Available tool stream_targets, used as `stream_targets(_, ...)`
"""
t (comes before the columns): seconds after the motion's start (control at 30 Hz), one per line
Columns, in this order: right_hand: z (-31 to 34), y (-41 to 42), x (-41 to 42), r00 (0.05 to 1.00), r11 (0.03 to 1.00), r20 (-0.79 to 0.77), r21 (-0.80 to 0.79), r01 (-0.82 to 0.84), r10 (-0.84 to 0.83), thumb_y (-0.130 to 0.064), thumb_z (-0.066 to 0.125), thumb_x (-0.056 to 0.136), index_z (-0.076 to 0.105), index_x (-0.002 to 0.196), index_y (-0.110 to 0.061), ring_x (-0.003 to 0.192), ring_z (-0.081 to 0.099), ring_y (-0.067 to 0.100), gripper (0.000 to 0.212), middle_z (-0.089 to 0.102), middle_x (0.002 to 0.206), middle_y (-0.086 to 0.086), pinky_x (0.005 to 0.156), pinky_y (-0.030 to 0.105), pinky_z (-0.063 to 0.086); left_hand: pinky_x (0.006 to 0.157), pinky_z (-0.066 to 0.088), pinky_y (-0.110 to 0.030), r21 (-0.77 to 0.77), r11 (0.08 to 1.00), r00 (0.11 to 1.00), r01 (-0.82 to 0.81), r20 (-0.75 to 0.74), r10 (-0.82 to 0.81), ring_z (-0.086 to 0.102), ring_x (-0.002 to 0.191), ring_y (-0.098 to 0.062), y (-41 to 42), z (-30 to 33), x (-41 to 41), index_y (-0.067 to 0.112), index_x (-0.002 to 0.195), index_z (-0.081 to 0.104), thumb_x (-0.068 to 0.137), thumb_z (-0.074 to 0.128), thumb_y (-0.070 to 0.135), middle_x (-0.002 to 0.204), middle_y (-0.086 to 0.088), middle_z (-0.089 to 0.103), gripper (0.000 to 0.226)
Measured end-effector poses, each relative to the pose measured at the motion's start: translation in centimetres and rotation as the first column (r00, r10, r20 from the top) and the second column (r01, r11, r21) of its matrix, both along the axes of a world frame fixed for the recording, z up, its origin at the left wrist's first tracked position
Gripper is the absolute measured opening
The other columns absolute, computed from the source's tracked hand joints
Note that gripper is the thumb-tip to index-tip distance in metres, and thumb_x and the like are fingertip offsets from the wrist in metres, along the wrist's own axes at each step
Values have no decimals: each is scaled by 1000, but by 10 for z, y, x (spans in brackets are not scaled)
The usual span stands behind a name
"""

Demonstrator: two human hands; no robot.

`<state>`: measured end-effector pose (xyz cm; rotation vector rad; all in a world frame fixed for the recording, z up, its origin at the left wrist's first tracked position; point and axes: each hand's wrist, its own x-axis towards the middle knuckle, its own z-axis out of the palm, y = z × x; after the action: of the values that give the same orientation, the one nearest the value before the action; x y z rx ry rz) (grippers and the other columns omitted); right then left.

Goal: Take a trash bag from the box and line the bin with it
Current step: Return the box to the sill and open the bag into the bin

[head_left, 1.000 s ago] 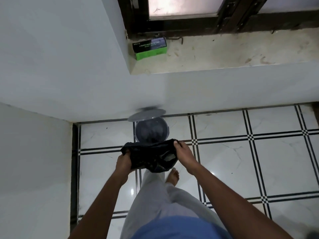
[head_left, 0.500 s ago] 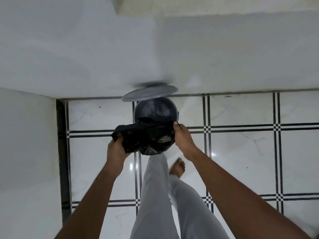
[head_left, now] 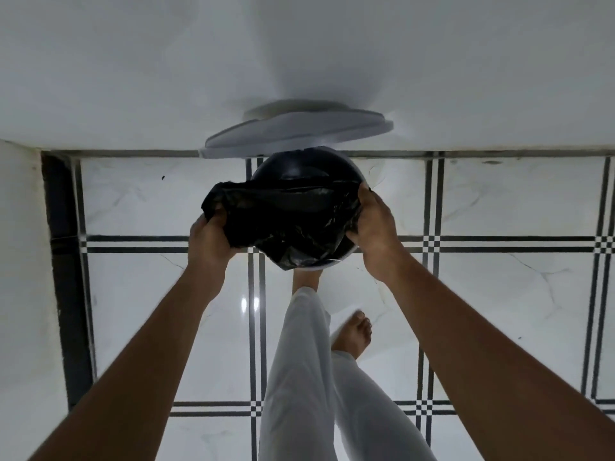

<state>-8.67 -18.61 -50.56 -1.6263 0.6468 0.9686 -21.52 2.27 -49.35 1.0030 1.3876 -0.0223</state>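
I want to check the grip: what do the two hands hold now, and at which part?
Both hold the black trash bag over the open bin: the left hand grips its left edge, the right hand its right edge.

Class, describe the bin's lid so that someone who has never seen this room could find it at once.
Start at the white wall where it meets the tiled floor. The round bin stands there, and the lid is the pale disc tipped up behind it against the wall, unlike the black bag.
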Motion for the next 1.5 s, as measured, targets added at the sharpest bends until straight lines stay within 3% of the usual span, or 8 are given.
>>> stream_targets(0.27,-58,18,9,998,999,61,-19,36,-35,-48,40,118,66,132,-39,132,64,24,31,71,129,-5,124,56,47,105,59,-64,33,988,989,150,-7,-150,79,94,-25,16,-67,16,28,97,79,109,55,13,80,9,82,30)
stream_targets(0.67,-61,-40,-4,995,989,66,-115,89,-82,-42,73,107,75,100,-1,93,76,26,41,74,91,10,100,51,66,106,60,-57,-74,992,994,99,58,-95,73,126,-42,29,-104,-34,3,140,67,91,70,20,136,-20,75,52)
stream_targets(0.8,-62,-60,-19,997,967,41,-244,70,-61,-47,70,108,74,86,-19,94,67,22,36,73,88,0,91,37,55,111,56,-49,-147,977,988,154,-2,-156,74,126,-26,22,-104,-54,15,139,73,108,64,27,135,-7,79,34)
stream_targets(0.93,-75,-75,-29,970,940,-81,-280,197,-228,-52,67,108,77,103,-24,106,71,15,30,79,110,-4,100,43,62,111,55,-45,-320,942,995,99,37,-92,68,132,-24,16,-103,-66,15,150,66,113,53,24,150,-7,70,40)
stream_targets(1.07,-93,-92,-39,844,884,-262,-142,445,-467,-46,67,110,75,133,-18,110,82,20,37,84,123,3,78,39,70,115,54,-54,-415,909,992,-51,80,93,70,132,-39,7,-100,-72,-9,148,57,109,44,6,142,-24,71,44)
stream_targets(1.17,-101,-98,-42,807,861,-303,-121,494,-506,-45,64,111,72,138,-14,99,85,20,43,85,120,5,69,33,68,109,60,-47,-368,930,994,-17,95,56,73,127,-33,3,-99,-73,-8,150,57,108,45,10,136,-18,74,46)
stream_targets(1.33,-119,-100,-43,923,939,-223,-217,267,-314,-59,64,107,78,128,-25,124,76,25,42,84,125,1,102,46,63,105,57,-42,-241,940,963,242,-61,-264,75,122,-23,-10,-110,-75,20,136,76,107,64,48,130,-1,81,42)
stream_targets(1.5,-128,-86,-34,963,952,-171,-262,160,-209,-46,54,114,72,112,-22,111,69,24,30,75,113,1,90,41,58,98,62,-45,-83,969,920,231,-305,-246,77,112,-30,-13,-138,-75,19,114,79,102,71,55,118,-7,81,39)
